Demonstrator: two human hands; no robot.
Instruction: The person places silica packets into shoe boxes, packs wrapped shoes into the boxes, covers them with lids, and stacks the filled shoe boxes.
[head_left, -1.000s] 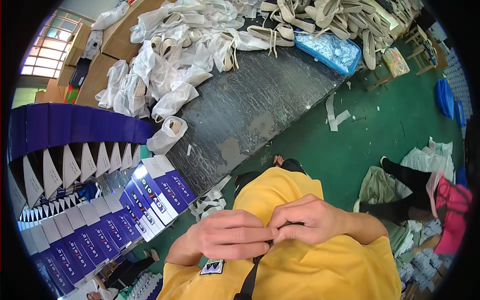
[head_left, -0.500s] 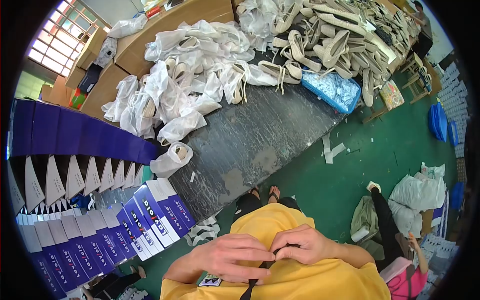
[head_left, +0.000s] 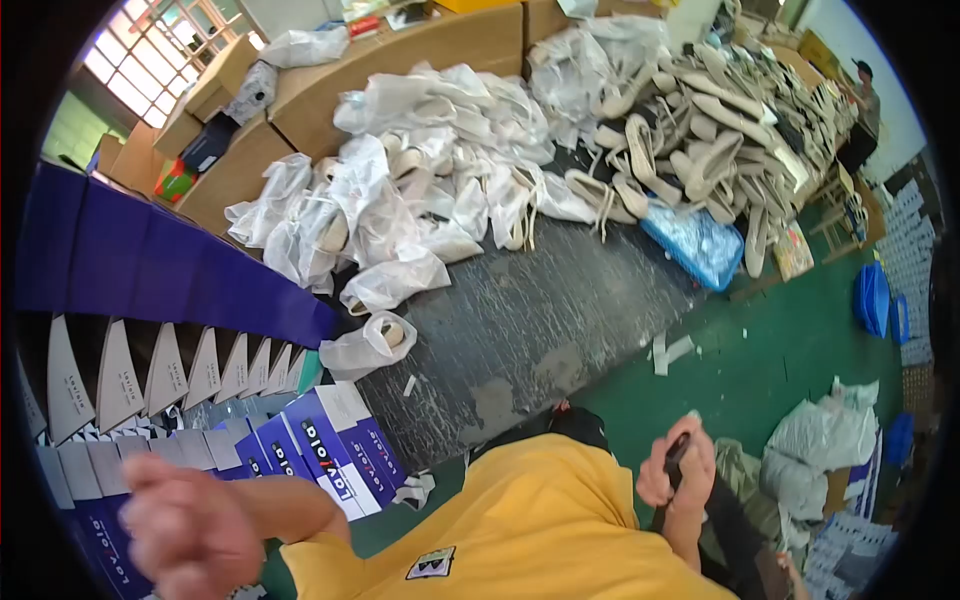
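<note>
A small dark object (head_left: 677,460) is at 4 o'clock in the view, the right hand (head_left: 692,465) holding it in a closed grip. At 8 o'clock, the left hand (head_left: 190,530) is blurred near the purple boxes (head_left: 345,460), its fingers curled; I cannot tell whether its grip holds anything. The table (head_left: 520,325) fills the centre, with bagged shoes (head_left: 395,285) toward 11, loose pale shoes (head_left: 715,165) at 2, and a blue basket (head_left: 722,276) between 2 and 3.
</note>
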